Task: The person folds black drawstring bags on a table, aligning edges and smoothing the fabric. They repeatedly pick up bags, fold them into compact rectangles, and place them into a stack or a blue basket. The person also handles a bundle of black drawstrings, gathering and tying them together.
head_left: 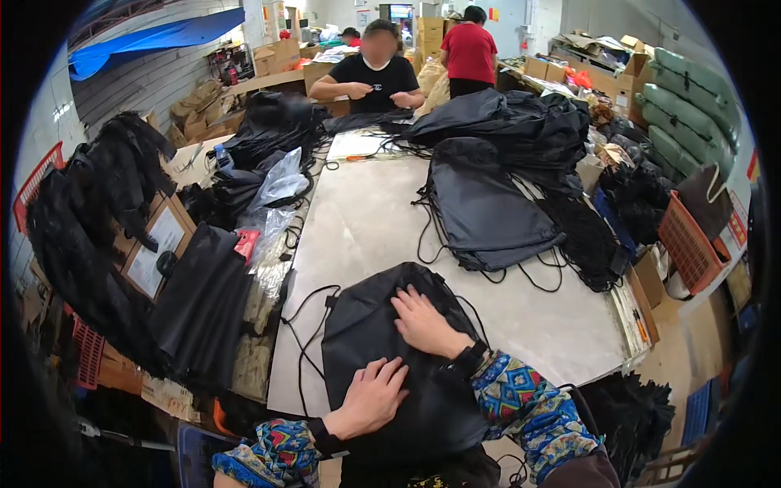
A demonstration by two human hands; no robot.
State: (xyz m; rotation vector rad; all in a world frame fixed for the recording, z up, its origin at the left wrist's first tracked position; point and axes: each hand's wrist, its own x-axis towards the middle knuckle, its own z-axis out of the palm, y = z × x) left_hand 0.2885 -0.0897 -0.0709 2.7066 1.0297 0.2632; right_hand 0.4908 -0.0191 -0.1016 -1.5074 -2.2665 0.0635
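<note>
A black drawstring bag [358, 313] lies flat at the near edge of the pale table [358, 220], its thin black cords trailing out on both sides. My left hand [372, 398] rests palm down on the bag's lower middle, fingers stretched out. Farther up and to the right, my right hand [425, 320] also lies flat on the cloth with its fingers extended. Neither hand grips anything. Both wrists carry black bands below patterned blue sleeves.
A pile of black drawstring bags [488, 203] covers the table's far right. Black fabric [199, 301] hangs along the left, near clear plastic bags [281, 179]. An orange-red crate [690, 244] stands at right. Across the table sits a person in black [378, 85]; another in red [469, 53] stands behind.
</note>
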